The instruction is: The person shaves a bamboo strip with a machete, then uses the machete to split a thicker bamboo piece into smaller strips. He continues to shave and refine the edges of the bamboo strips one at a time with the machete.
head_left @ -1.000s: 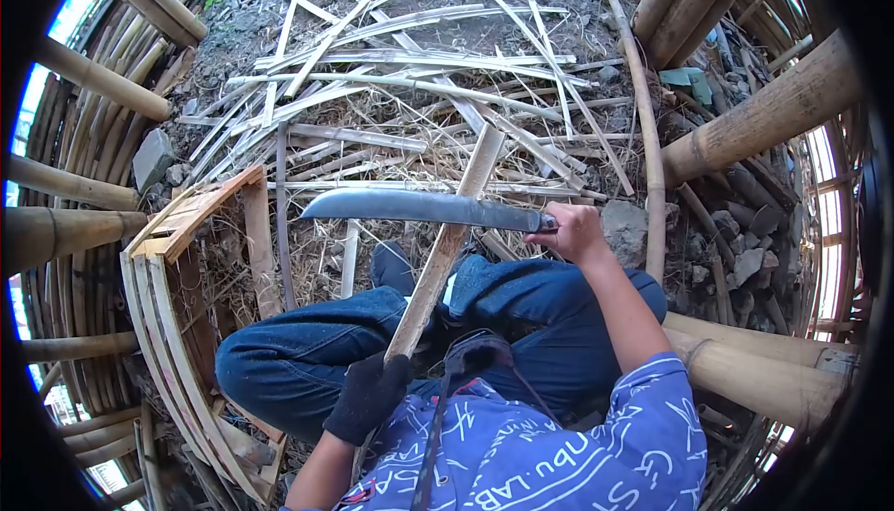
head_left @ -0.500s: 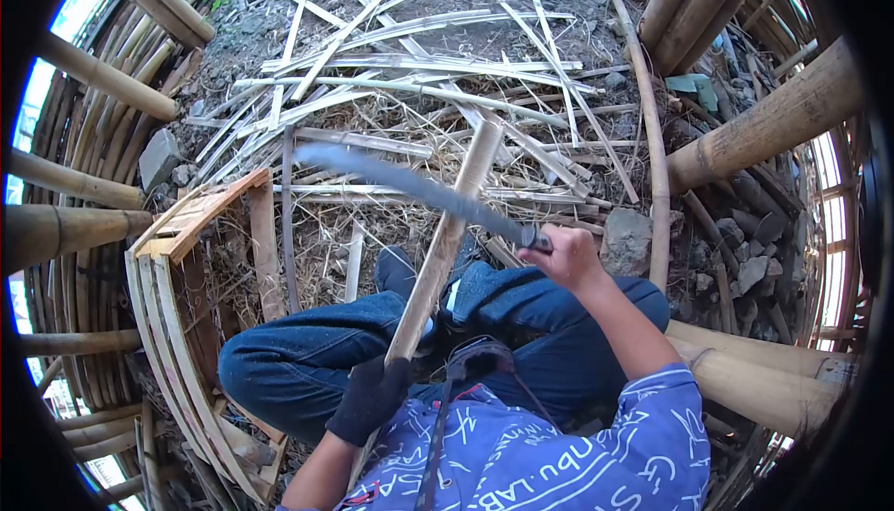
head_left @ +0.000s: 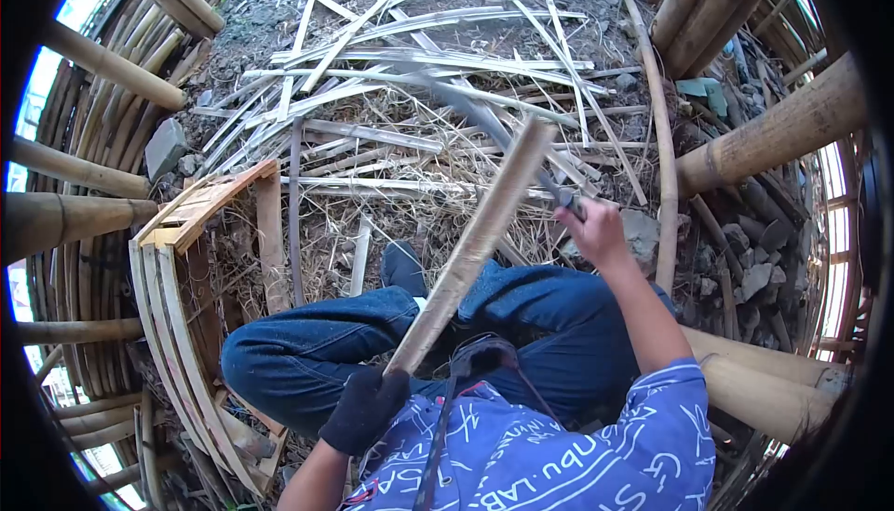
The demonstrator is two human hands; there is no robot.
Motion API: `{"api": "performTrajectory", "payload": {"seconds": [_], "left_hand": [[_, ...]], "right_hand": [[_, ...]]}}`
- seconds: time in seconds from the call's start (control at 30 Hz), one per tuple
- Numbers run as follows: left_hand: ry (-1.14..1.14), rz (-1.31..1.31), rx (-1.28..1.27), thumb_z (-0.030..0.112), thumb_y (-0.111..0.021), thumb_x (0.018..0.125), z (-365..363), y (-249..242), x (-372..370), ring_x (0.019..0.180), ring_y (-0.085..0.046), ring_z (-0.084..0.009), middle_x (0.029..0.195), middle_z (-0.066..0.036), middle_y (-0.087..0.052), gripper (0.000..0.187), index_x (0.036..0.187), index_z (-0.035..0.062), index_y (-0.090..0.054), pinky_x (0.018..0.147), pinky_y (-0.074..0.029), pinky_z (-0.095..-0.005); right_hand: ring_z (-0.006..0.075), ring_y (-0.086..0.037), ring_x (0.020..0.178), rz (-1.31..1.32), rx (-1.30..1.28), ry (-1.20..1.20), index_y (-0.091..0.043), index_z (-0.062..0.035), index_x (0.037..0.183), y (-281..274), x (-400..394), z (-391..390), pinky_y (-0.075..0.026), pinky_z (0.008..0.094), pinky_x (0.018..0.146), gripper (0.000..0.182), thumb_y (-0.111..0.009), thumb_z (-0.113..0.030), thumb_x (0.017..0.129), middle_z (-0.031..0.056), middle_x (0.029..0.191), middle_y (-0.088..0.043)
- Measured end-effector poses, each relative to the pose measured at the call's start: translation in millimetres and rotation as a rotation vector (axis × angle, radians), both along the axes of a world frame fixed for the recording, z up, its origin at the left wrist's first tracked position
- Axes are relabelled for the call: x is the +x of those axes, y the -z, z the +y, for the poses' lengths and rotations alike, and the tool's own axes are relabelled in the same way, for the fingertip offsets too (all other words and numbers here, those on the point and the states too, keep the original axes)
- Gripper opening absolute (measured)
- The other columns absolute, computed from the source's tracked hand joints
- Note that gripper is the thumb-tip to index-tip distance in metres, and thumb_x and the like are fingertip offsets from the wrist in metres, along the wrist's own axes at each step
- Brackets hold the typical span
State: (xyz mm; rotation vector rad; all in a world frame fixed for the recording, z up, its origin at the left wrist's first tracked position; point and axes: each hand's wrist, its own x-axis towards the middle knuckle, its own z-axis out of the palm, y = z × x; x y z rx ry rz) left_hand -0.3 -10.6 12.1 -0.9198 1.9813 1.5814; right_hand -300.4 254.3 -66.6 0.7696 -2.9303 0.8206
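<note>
My left hand [head_left: 365, 409], in a black glove, is closed round the lower end of a split bamboo strip [head_left: 470, 255]. The strip slants up and away to the right over my crossed legs, its pale inner face showing. In my bare right hand [head_left: 596, 232] is the handle of a machete. Its long dark blade [head_left: 477, 116] points up and to the left, passing behind the strip's upper end, and is blurred toward the tip.
Several cut bamboo strips [head_left: 438, 60] lie crisscrossed on the ground ahead, with straw-like shavings. At the left stands a curved wooden slatted piece [head_left: 168, 288]. Thick bamboo poles [head_left: 773, 125] flank both sides, and rocks [head_left: 643, 236] lie to the right.
My right hand has moved up and slightly right, and the machete blade has swung to point more upward. The strip's upper end has shifted right.
</note>
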Motion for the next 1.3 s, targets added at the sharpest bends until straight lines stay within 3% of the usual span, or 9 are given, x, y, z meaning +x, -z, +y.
{"api": "performTrajectory", "payload": {"seconds": [0.2, 0.33, 0.43, 0.6, 0.83, 0.9, 1.0, 1.13, 1.3], "left_hand": [[0.107, 0.321, -0.030, 0.029, -0.048, 0.094, -11, 2, -11, 0.042, -0.044, -0.0091, 0.050, 0.000, -0.046, 0.037, 0.065, 0.0050, -0.053, 0.038, -0.032, -0.0260], [-0.170, -0.027, 0.121, 0.033, -0.047, 0.095, -17, -18, -14, 0.042, -0.043, -0.0093, 0.051, -0.001, -0.046, 0.040, 0.067, 0.0046, -0.053, 0.037, -0.031, -0.0251], [-0.189, -0.108, 0.192, 0.027, -0.052, 0.092, -18, -17, -17, 0.050, -0.047, -0.0070, 0.057, 0.000, -0.051, 0.035, 0.068, 0.0030, -0.058, 0.046, -0.036, -0.0243], [-0.119, -0.056, 0.086, 0.030, -0.051, 0.091, -13, -1, -19, 0.052, -0.048, -0.0078, 0.057, 0.000, -0.053, 0.037, 0.072, -0.0001, -0.060, 0.048, -0.038, -0.0266], [-0.097, 0.033, 0.001, 0.023, -0.052, 0.093, 5, -2, -13, 0.051, -0.051, -0.0089, 0.056, 0.000, -0.051, 0.030, 0.071, 0.0022, -0.056, 0.045, -0.039, -0.0261], [0.181, 0.294, -0.277, 0.022, -0.052, 0.092, 9, -6, -11, 0.052, -0.051, -0.0081, 0.057, 0.000, -0.052, 0.030, 0.072, 0.0003, -0.058, 0.046, -0.040, -0.0270], [-0.014, 0.102, -0.107, 0.017, -0.055, 0.089, 11, 1, -7, 0.051, -0.054, -0.0151, 0.058, -0.005, -0.054, 0.021, 0.074, 0.0021, -0.056, 0.047, -0.043, -0.0310], [0.159, 0.198, -0.261, 0.017, -0.055, 0.087, 4, 9, -4, 0.051, -0.055, -0.0169, 0.059, -0.007, -0.055, 0.021, 0.073, 0.0029, -0.055, 0.047, -0.043, -0.0315], [0.162, 0.267, -0.274, 0.024, -0.054, 0.090, 7, 1, -9, 0.052, -0.049, -0.0071, 0.056, 0.000, -0.052, 0.031, 0.070, 0.0008, -0.058, 0.048, -0.039, -0.0258]], "right_hand": [[0.0365, -0.060, 0.056, 0.000, 0.094, -0.067, -0.055, -0.0051, 0.061, -11, 30, -13, -0.046, 0.0441, 0.049, 0.062, -0.057, -0.065, 0.077, 0.0161, 0.054, -0.056], [0.0372, -0.057, 0.052, -0.211, -0.020, 0.163, -0.055, -0.0011, 0.061, 3, 24, 2, -0.041, 0.0440, 0.049, 0.062, -0.058, -0.060, 0.081, 0.0171, 0.052, -0.053], [0.0233, -0.043, 0.044, -0.209, -0.248, 0.247, -0.051, 0.0004, 0.059, -6, 27, 6, -0.035, 0.0378, 0.046, 0.065, -0.055, -0.060, 0.085, 0.0129, 0.047, -0.046], [0.0218, -0.042, 0.043, -0.284, -0.510, 0.175, -0.051, -0.0016, 0.061, -28, 49, -2, -0.035, 0.0353, 0.045, 0.060, -0.059, -0.058, 0.083, 0.0107, 0.048, -0.045], [0.0328, -0.061, 0.054, 0.037, 0.003, -0.110, -0.056, -0.0079, 0.063, -35, 26, -5, -0.048, 0.0405, 0.048, 0.060, -0.060, -0.067, 0.073, 0.0123, 0.055, -0.057], [0.0334, -0.060, 0.053, 0.074, -0.015, -0.136, -0.054, -0.0068, 0.062, -18, 22, -3, -0.046, 0.0406, 0.047, 0.063, -0.058, -0.068, 0.073, 0.0121, 0.054, -0.055], [0.0338, -0.059, 0.054, 0.112, -0.022, -0.152, -0.053, -0.0060, 0.062, -8, 19, -7, -0.046, 0.0412, 0.048, 0.066, -0.055, -0.071, 0.073, 0.0118, 0.053, -0.055], [0.0302, -0.060, 0.051, 0.127, -0.053, -0.153, -0.051, -0.0076, 0.060, -15, 33, -23, -0.047, 0.0379, 0.046, 0.058, -0.064, -0.063, 0.073, 0.0101, 0.052, -0.055], [0.0284, -0.058, 0.049, 0.218, 0.007, -0.106, -0.057, -0.0068, 0.064, -4, -2, -4, -0.045, 0.0383, 0.046, 0.052, -0.064, -0.057, 0.076, 0.0100, 0.053, -0.054]]}}
